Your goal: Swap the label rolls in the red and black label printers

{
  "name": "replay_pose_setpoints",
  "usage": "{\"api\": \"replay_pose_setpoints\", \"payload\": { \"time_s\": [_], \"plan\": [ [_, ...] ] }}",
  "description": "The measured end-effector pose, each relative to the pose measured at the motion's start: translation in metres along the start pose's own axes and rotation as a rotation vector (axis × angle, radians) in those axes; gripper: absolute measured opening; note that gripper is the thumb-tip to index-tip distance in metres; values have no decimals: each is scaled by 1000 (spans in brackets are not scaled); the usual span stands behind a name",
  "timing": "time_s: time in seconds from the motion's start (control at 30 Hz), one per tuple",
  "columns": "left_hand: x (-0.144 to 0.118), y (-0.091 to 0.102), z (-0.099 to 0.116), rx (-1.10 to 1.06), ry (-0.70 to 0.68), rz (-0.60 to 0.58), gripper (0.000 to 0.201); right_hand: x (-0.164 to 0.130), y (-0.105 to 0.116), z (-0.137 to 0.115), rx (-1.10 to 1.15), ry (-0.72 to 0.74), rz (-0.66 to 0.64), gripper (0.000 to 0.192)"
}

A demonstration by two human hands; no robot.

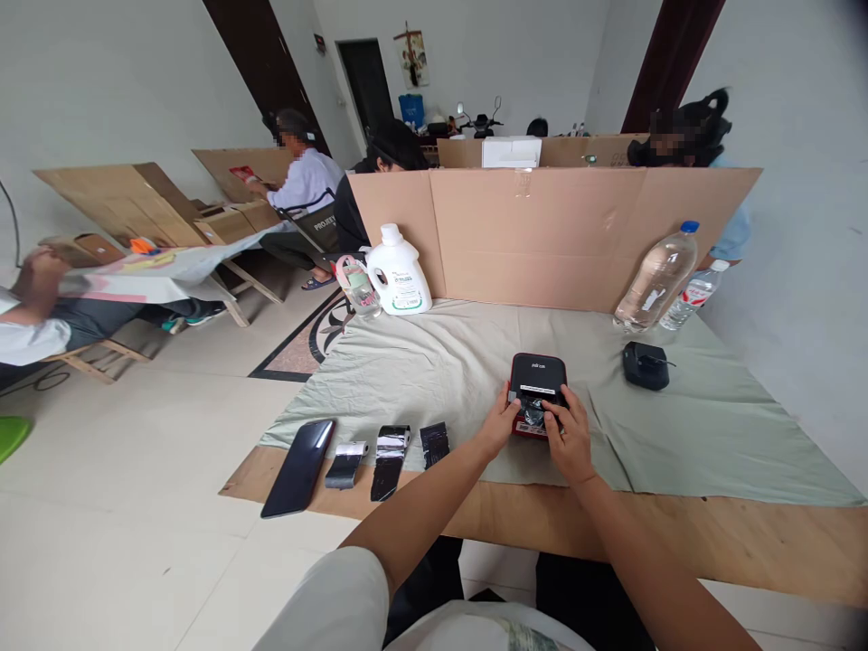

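Red and black plastic, boxy with rounded corners: a small device (537, 391) sits on the pale green cloth (434, 362) covering the wooden tabletop (746, 533). The left hand (500, 423) curls against its left edge, fingers bent around the side. The right hand (570, 434) rests on its near right corner, fingertips pressed down at a shiny, crinkled bit in the opening. Left of the left hand lie three glossy black strips (390, 459) and a smooth dark phone (299, 466). Beyond the hands stand a white jug (399, 271) and a clear plastic bottle (655, 278) against a cardboard screen (542, 235); a black puck-like object (646, 365) lies right.
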State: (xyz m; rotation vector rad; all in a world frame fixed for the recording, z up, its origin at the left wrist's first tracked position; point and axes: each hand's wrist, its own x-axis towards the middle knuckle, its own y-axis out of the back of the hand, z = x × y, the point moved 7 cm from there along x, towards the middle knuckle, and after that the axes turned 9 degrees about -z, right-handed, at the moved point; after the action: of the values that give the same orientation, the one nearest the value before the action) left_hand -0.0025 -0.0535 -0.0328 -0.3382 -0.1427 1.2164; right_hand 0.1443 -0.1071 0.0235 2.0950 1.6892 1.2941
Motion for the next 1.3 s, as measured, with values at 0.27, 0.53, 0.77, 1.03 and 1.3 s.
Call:
{"api": "replay_pose_setpoints", "payload": {
  "time_s": [0.27,0.53,0.77,1.03,1.3],
  "plan": [
    [9,8,23,-60,164,-90,47,3,-6,7,2,-10,-24,35],
    [23,26,17,-50,292,39,79,6,-6,4,-88,-26,-62,36],
    [23,16,32,8,239,28,93,5,-5,2,-110,-30,-53,36],
    [20,8,32,33,67,-36,60,16,5,9,0,-19,-76,34],
    [48,-39,76,1042,-143,-169,24,11,6,36,239,-267,-30,46]
  ]
}}
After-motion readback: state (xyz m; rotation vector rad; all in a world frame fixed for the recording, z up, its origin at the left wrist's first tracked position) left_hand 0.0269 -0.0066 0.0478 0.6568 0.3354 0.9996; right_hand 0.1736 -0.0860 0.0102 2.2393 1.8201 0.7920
